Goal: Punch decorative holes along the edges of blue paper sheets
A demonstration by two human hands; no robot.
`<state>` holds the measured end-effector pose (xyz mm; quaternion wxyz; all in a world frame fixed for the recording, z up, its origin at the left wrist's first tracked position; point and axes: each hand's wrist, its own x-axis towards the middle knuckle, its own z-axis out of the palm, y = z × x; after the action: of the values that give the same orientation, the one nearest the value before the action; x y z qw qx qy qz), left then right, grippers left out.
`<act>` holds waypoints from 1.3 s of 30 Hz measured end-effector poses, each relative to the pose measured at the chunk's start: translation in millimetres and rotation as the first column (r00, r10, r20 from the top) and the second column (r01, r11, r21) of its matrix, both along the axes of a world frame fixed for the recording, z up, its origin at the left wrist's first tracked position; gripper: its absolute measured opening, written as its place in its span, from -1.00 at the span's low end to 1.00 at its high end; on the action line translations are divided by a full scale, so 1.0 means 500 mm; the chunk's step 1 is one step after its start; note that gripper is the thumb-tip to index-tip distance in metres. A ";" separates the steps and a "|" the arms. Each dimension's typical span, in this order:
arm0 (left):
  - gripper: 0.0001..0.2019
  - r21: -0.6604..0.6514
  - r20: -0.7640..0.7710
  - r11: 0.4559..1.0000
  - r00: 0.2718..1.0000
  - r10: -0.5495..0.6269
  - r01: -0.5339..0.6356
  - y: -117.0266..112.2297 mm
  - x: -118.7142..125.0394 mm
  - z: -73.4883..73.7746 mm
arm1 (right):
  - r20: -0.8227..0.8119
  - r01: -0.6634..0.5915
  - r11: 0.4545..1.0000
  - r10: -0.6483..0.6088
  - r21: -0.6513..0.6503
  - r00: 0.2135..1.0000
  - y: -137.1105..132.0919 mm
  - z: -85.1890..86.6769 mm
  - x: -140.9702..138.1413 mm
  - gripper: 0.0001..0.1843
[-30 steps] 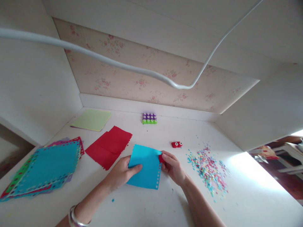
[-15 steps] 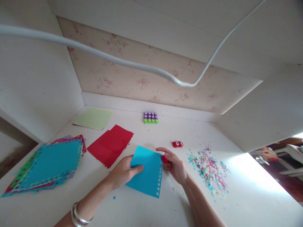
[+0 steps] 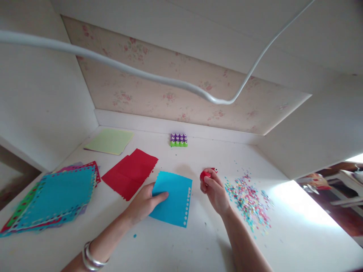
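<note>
My left hand (image 3: 145, 203) lies on the left edge of a blue paper square (image 3: 172, 197), thumb on top, pressing it to the white desk (image 3: 181, 245). The square's right edge carries a row of punched holes. My right hand (image 3: 214, 190) is lifted a little to the right of the paper, fingers closed round a small red paper punch (image 3: 204, 175). A second red punch (image 3: 214, 170) sits on the desk just behind that hand, mostly hidden by it.
A heap of coloured paper bits (image 3: 249, 200) lies to the right. Red paper (image 3: 129, 172), a light green sheet (image 3: 109, 141) and a stack of punched sheets (image 3: 52, 198) are to the left. A block of purple and green punches (image 3: 178, 139) stands at the back wall. A white cable (image 3: 159, 80) hangs overhead.
My right hand has taken the red punch off the blue paper's right edge and lifted it away to the right. The left hand still holds the paper down.
</note>
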<state>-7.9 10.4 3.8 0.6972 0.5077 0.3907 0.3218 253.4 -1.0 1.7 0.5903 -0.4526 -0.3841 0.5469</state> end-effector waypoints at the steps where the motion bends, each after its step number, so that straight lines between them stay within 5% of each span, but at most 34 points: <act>1: -0.46 -0.013 0.011 1.000 1.000 0.000 0.000 0.000 0.000 0.000 | 0.010 0.030 0.999 -0.030 0.027 0.999 0.001 0.003 0.004 -0.74; 7: -0.43 -0.063 0.015 0.998 1.000 0.005 -0.004 -0.001 0.001 0.001 | 0.006 0.318 0.945 -0.319 0.079 0.948 0.019 0.029 0.071 -0.59; 10: -0.40 -0.086 0.024 0.996 1.000 -0.010 0.012 0.000 0.002 0.001 | 0.059 0.331 0.943 -0.332 0.024 0.941 0.028 0.041 0.138 -0.43; 15: -0.41 -0.090 0.013 0.996 1.000 -0.018 0.019 0.002 0.003 -0.002 | 0.514 0.245 0.965 -0.164 -0.093 0.842 0.042 0.037 0.259 -0.32; 20: -0.43 -0.080 -0.004 0.996 1.000 -0.030 0.030 0.002 0.001 -0.004 | 0.888 0.082 0.980 0.125 -0.179 0.443 0.079 0.028 0.306 -0.68; 24: -0.43 -0.082 0.000 0.995 0.999 -0.054 0.054 0.003 0.000 -0.003 | 0.939 0.029 0.973 0.213 -0.230 0.271 0.115 0.035 0.299 -0.74; 28: -0.45 -0.074 -0.014 0.995 0.998 -0.064 0.063 0.005 0.000 -0.007 | 0.950 0.016 0.959 0.277 -0.282 0.142 0.143 0.046 0.289 -0.57; 33: -0.46 -0.079 -0.001 0.994 0.997 -0.075 0.075 0.006 -0.002 -0.011 | 0.925 -0.015 0.928 0.371 -0.371 0.076 0.150 0.069 0.294 -0.44; 39: -0.45 -0.096 0.034 0.992 0.996 -0.078 0.080 0.004 -0.003 -0.012 | 0.923 -0.063 0.921 0.383 -0.384 -0.031 0.147 0.082 0.294 -0.58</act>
<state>-9.3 12.4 -2.3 0.7390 0.4833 0.3751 0.2820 400.6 72.7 42.5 -0.0040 -0.6986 -0.6873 0.1989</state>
